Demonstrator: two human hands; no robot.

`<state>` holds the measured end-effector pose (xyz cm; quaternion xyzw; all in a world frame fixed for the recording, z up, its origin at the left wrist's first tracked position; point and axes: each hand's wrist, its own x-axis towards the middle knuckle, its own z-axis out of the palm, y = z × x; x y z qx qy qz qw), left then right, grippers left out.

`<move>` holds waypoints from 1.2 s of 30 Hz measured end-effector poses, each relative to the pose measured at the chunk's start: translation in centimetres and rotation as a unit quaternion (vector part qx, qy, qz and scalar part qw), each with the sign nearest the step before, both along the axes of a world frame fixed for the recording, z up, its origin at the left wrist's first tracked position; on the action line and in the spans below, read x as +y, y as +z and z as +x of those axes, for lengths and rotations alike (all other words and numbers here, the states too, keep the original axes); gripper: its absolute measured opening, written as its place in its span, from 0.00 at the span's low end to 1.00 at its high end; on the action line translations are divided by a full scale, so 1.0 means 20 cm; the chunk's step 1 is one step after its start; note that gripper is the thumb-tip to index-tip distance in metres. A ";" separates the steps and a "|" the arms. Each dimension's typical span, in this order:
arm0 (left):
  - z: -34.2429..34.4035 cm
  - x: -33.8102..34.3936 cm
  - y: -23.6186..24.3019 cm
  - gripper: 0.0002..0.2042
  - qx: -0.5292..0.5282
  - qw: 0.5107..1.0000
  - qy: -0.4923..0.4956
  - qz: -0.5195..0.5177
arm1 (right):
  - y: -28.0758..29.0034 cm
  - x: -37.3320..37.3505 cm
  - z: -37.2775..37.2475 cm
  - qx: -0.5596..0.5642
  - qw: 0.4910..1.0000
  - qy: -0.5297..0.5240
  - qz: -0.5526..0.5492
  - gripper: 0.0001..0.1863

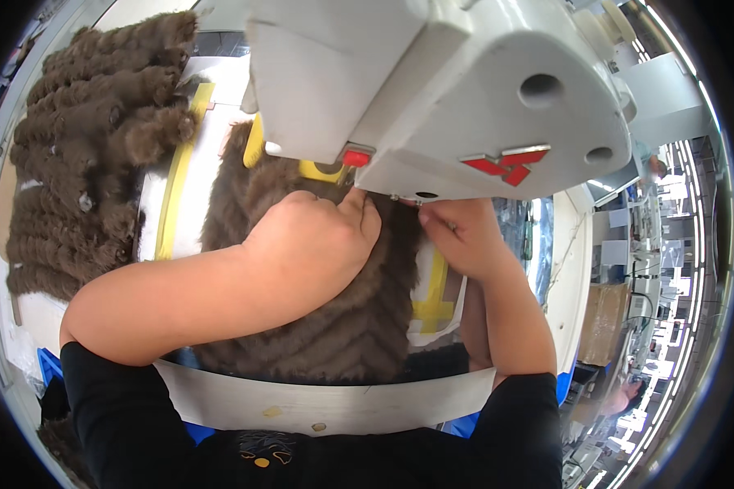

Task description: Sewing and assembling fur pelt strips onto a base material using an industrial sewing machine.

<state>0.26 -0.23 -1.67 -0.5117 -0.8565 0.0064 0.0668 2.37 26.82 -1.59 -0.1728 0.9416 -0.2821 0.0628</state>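
Observation:
A white sewing machine head [432,73] with red parts overhangs a brown fur piece [310,342] with chevron stripes. My left hand [318,228] rests on the fur just below the needle area, its fingers curled and pressed into it, the index tip partly hidden at the machine. My right hand [457,232] is closed in a pinch at the fur's right edge, beside the machine's lower edge; what is between its fingertips is too hidden to make out. A yellow machine guard [322,171] shows behind my left hand.
A pile of fur strips [90,155] covers the left of the table. Yellow tape strips [171,196] mark the white surface. The table's front edge [318,399] lies against my body. A cardboard box [603,322] and a person's hand [628,395] are off to the right.

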 end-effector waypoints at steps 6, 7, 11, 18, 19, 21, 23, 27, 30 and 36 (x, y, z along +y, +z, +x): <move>-0.05 -0.01 0.03 0.21 -0.037 0.996 -0.037 0.067 | -0.05 -0.10 0.05 0.104 0.993 0.062 0.005 0.21; -0.05 -0.02 0.03 0.21 -0.039 0.996 -0.044 0.060 | -0.05 -0.11 0.04 0.103 0.993 0.054 -0.001 0.21; -0.06 -0.01 0.04 0.23 -0.026 0.997 -0.049 0.047 | -0.02 -0.11 0.02 0.097 0.992 0.082 0.028 0.20; -0.06 0.01 0.08 0.24 -0.053 0.998 -0.025 0.006 | -0.01 -0.11 0.03 0.112 0.989 0.089 0.033 0.18; -0.06 0.01 0.08 0.24 -0.048 0.998 -0.027 0.001 | -0.01 -0.10 0.03 0.118 0.989 0.086 0.030 0.18; -0.06 0.00 0.08 0.24 -0.061 0.998 -0.029 0.000 | -0.02 -0.10 0.02 0.121 0.988 0.099 0.009 0.19; -0.05 0.00 0.09 0.24 -0.062 0.998 -0.030 -0.014 | -0.07 -0.09 0.03 0.134 0.986 0.103 0.004 0.19; -0.03 0.00 0.13 0.20 -0.027 0.998 -0.060 -0.016 | -0.07 -0.10 0.05 0.139 0.983 0.120 0.017 0.18; -0.03 -0.01 0.13 0.20 -0.030 0.997 -0.067 -0.026 | -0.05 -0.10 0.04 0.116 0.985 0.127 0.024 0.17; -0.01 -0.01 0.17 0.21 -0.031 0.995 -0.077 -0.052 | -0.04 -0.11 0.06 0.110 0.984 0.139 0.005 0.16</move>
